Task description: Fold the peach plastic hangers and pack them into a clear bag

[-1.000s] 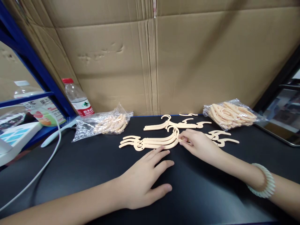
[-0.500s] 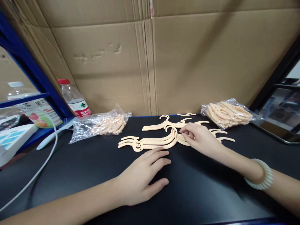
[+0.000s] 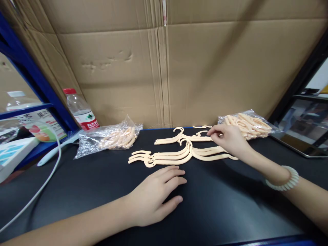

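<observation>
My left hand (image 3: 157, 196) lies palm down on the black table, fingers apart, just in front of a row of cream plastic hangers (image 3: 171, 158). Nothing is in it. These hangers overlap, their hooks close together in the middle and short curved pieces at their left ends. My right hand (image 3: 229, 139) is over the right side of the hangers, its fingers curled and thumb near the index finger. Whatever its fingertips hold, if anything, is hidden. Behind the front row lies another cream hanger (image 3: 167, 140), with a loose curved piece (image 3: 201, 133) near its right arm.
Clear bags of cream parts lie at the back left (image 3: 120, 138) and back right (image 3: 247, 124). A red-capped bottle (image 3: 83, 112), a pale brush (image 3: 55, 150) and a white cable (image 3: 48, 181) are on the left. A dark-framed tablet (image 3: 302, 136) stands right; cardboard (image 3: 123, 75) closes the back.
My right hand has moved right and slightly away from me, uncovering the front hangers' right arms. The curved pieces at their right ends no longer show. My left hand has stayed nearly still.
</observation>
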Demonstrator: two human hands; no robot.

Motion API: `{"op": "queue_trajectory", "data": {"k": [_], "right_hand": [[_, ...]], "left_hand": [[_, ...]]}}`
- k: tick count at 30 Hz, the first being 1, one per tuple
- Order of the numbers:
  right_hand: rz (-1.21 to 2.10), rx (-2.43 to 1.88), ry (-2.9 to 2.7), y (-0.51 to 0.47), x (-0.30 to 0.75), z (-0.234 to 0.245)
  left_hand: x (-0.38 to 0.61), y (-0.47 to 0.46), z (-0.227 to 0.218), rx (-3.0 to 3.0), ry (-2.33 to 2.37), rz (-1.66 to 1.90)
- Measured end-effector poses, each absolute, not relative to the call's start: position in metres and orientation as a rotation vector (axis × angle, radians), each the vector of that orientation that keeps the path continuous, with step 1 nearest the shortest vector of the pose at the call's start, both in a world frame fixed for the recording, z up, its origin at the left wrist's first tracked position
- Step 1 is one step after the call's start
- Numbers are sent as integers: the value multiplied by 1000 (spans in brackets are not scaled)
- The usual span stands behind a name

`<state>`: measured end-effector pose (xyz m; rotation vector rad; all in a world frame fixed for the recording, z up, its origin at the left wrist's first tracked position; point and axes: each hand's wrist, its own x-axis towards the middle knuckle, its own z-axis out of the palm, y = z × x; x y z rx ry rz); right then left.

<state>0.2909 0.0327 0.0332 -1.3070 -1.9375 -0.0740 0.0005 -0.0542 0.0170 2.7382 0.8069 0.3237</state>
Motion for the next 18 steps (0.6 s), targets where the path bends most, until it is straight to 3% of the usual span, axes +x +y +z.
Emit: {"op": "queue_trajectory", "data": {"k": [6,18], "right_hand": [[-130,-1382,-1935,59,322,41],[99,-1241,-2527,123,299,32]], "left_hand": [[2,-54,20,2730,805,340],[0,-53,19,2747,780,394]]}}
